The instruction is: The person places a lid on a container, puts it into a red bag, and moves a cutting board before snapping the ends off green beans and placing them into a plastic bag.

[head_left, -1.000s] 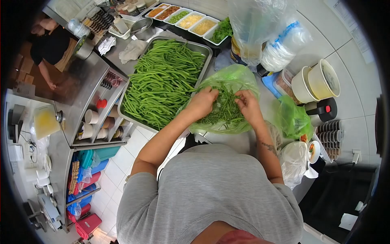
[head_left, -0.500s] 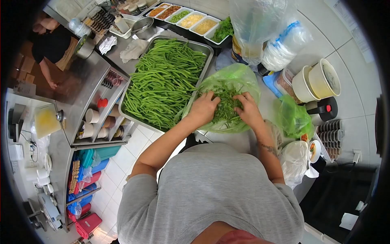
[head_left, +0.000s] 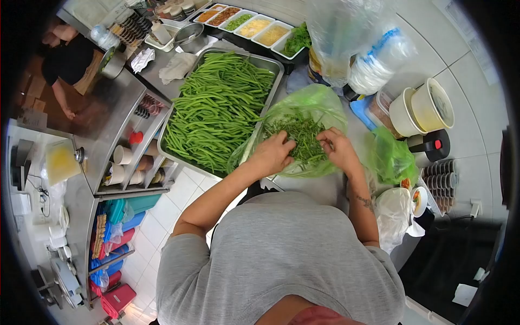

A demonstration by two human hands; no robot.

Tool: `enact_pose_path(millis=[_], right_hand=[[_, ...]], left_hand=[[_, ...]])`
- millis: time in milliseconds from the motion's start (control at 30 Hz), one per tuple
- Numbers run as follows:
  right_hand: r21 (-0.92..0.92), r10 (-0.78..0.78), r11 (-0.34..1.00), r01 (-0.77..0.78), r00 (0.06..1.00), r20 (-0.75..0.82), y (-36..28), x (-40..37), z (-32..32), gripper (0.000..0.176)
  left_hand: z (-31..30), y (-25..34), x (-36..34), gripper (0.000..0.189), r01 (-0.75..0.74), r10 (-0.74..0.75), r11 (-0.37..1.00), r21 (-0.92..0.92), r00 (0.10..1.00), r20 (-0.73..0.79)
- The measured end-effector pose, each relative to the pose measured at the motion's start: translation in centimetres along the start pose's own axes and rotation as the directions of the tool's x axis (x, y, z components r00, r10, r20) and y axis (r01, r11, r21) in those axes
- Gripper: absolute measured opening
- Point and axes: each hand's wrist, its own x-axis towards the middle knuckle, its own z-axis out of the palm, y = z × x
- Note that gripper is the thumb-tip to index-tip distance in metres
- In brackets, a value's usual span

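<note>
A thin green plastic bag (head_left: 319, 103) lies spread on the counter with a heap of thin green bean trimmings (head_left: 300, 130) on it. My left hand (head_left: 272, 154) is at the heap's left edge, fingers curled and thumb close to the forefinger. At the heap's right side is my right hand (head_left: 339, 150), its thumb and fingers drawn together in a pinch. What either hand holds is too small to make out. Left of the bag, a steel tray (head_left: 278, 70) is full of long green beans (head_left: 219, 108).
White tubs of chopped ingredients (head_left: 254, 28) line the back. Plastic bag rolls (head_left: 379, 62), white buckets (head_left: 431, 105) and a crumpled green bag (head_left: 392, 157) stand to the right. A steel shelf unit (head_left: 135, 157) is at left, with another person (head_left: 73, 65) beyond.
Both hands have drawn slightly towards my body, and the right has shifted a little to the right. Its fingers have come closer together. More of the trimmings shows between the hands.
</note>
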Motion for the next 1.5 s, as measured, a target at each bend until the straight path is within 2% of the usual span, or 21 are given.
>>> enact_pose_path(millis=[100, 200, 300, 400, 500, 533, 600, 700, 800, 867, 900, 967, 1000, 1067, 1100, 1167, 1267, 1367, 1400, 1467, 1500], right_hand=[[-0.135, -0.089, 0.987, 0.088, 0.996, 0.001, -1.4, -0.5, 0.2, 0.037], [-0.093, -0.202, 0.976, 0.195, 0.976, -0.079, -1.5, -0.4, 0.8, 0.039], [0.129, -0.027, 0.99, 0.057, 0.974, -0.225, -1.5, -0.3, -0.2, 0.041], [-0.016, 0.093, 0.994, -0.11, 0.897, -0.432, 0.1, -0.2, -1.0, 0.041], [-0.029, 0.192, 0.969, -0.247, 0.815, -0.547, 0.3, -0.3, -0.9, 0.038], [-0.033, 0.17, 0.97, -0.24, 0.769, -0.616, 0.3, -0.1, -0.5, 0.038], [-0.044, 0.125, 0.972, -0.232, 0.663, -0.738, 0.5, 0.3, 0.8, 0.037], [0.162, 0.433, 0.899, -0.407, 0.768, -0.473, 1.6, 0.0, 1.2, 0.031], [0.522, 0.396, 0.833, -0.182, 0.855, -0.333, 3.3, 0.2, 1.7, 0.024], [0.622, 0.344, 0.777, -0.096, 0.892, -0.293, 0.0, 0.3, 0.3, 0.02], [0.668, 0.315, 0.742, -0.054, 0.908, -0.277, -1.8, 0.4, -0.3, 0.018], [0.572, 0.125, 0.819, 0.04, 0.961, -0.246, -3.6, 0.8, -0.5, 0.017], [0.523, 0.029, 0.847, 0.095, 0.974, -0.224, -4.3, 1.0, -0.5, 0.016], [0.397, -0.023, 0.911, 0.114, 0.974, -0.226, -6.1, 1.2, -0.1, 0.013], [0.331, -0.05, 0.935, 0.124, 0.973, -0.224, -6.5, 1.2, 0.0, 0.012], [0.385, 0.013, 0.918, 0.097, 0.962, -0.272, -5.8, 1.2, 0.4, 0.009], [0.559, 0.173, 0.828, 0.051, 0.924, -0.341, -4.3, 0.4, 0.8, 0.008], [0.707, 0.398, 0.704, -0.069, 0.863, -0.313, -3.7, -1.0, -0.4, 0.013], [0.733, 0.434, 0.676, -0.074, 0.843, -0.316, -3.7, -1.3, -0.8, 0.015], [0.774, 0.47, 0.628, -0.086, 0.834, -0.289, -3.5, -1.7, -1.0, 0.016], [0.788, 0.471, 0.609, -0.096, 0.842, -0.262, -3.5, -1.9, -1.1, 0.014]], left_hand=[[1.0, 0.3, -0.1, 0.035, -0.001, -0.003, 0.998, 0.068, 0.999, 0.047], [0.8, -0.1, 0.8, 0.033, 0.077, -0.071, 0.994, 0.082, 0.994, -0.081], [-1.2, -0.4, 0.5, 0.034, 0.073, -0.071, 0.995, 0.065, 0.997, -0.042], [-3.1, -0.5, -1.3, 0.039, 0.031, -0.047, 0.996, 0.082, 0.977, 0.208], [-2.5, 0.1, -3.0, 0.043, -0.074, 0.027, 0.984, 0.165, 0.963, 0.27], [-2.6, 0.9, -3.4, 0.04, -0.055, -0.018, 0.974, 0.22, 0.949, 0.316], [-2.3, 1.0, -4.0, 0.037, -0.047, -0.031, 0.963, 0.265, 0.959, 0.282], [-2.4, 1.2, -3.9, 0.038, -0.031, -0.023, 0.962, 0.272, 0.981, 0.194], [-3.6, 1.1, -2.9, 0.037, -0.04, 0.02, 0.983, 0.18, 0.994, 0.111], [-5.2, 2.5, -1.7, 0.035, -0.055, 0.053, 0.996, 0.074, 0.998, 0.023], [-5.5, 3.0, -1.0, 0.033, -0.093, 0.1, 0.993, 0.068, 0.989, -0.105], [-5.7, 3.9, 0.6, 0.031, -0.173, 0.188, 0.982, 0.073, 0.916, -0.354], [-6.0, 4.2, 1.4, 0.03, -0.197, 0.219, 0.976, 0.097, 0.901, -0.374], [-6.5, 4.3, 2.7, 0.028, -0.243, 0.28, 0.96, 0.143, 0.869, -0.408], [-6.2, 3.9, 2.9, 0.027, -0.203, 0.218, 0.976, 0.079, 0.925, -0.313], [-5.3, 2.5, 3.3, 0.026, -0.102, 0.098, 0.994, -0.031, 0.99, -0.101], [-4.6, 2.0, 2.4, 0.026, -0.198, 0.191, 0.98, -0.001, 0.947, -0.258], [-5.7, 2.3, 1.1, 0.028, -0.213, 0.211, 0.977, 0.015, 0.952, -0.222], [-6.0, 2.3, 0.7, 0.028, -0.16, 0.158, 0.986, -0.051, 0.987, -0.035], [-6.4, 2.3, 0.0, 0.03, -0.018, 0.064, 0.991, -0.136, 0.938, 0.341], [-6.2, 2.4, -0.4, 0.028, -0.041, 0.087, 0.989, -0.139, 0.936, 0.342]])
